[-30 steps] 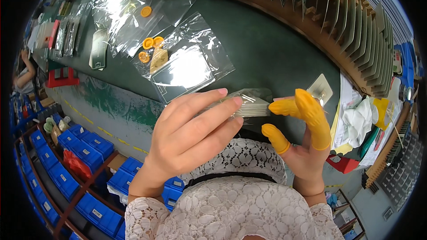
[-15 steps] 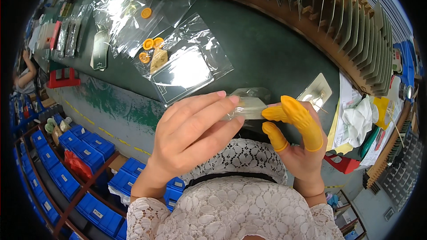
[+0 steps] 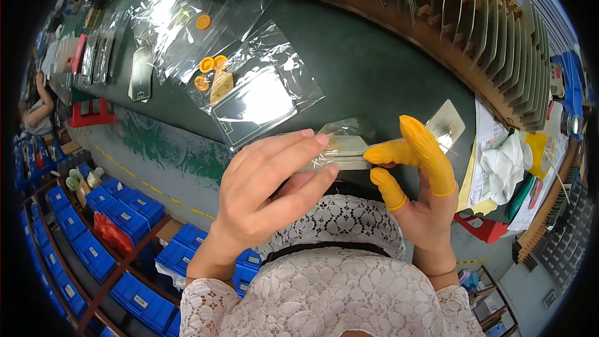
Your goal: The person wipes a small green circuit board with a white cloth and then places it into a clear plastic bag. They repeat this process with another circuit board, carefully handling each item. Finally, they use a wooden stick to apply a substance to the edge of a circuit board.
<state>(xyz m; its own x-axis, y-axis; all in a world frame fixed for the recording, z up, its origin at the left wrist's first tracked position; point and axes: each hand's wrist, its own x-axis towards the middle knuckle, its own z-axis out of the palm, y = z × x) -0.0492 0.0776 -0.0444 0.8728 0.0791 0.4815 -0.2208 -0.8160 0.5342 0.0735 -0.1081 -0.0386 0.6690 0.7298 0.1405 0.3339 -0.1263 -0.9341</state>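
Note:
My left hand (image 3: 259, 190) is closed around a small stack of thin pale plates (image 3: 348, 151) in a clear plastic bag, just above the bench edge. Loose film rises from the bag behind the stack. My right hand (image 3: 427, 193) wears yellow rubber finger cots (image 3: 430, 156) on the thumb and two fingers. One covered fingertip touches the right end of the stack; the thumb and the other covered finger stand apart from it. Beyond my left hand lies a shiny dark-green plate (image 3: 253, 109) on clear film.
Several orange-yellow rolled finger cots (image 3: 206, 64) lie on clear bags (image 3: 181, 31). A slotted rack (image 3: 437, 50) of upright plates curves along the far side. A shiny plate (image 3: 447, 123), papers and crumpled white tissue (image 3: 503, 165) lie right. Blue bins (image 3: 140, 299) stand lower left.
Two covered fingers of my right hand have spread wider, one lifting upward. The stack shows more of its layered edge. My left hand stays nearly in place, still holding it.

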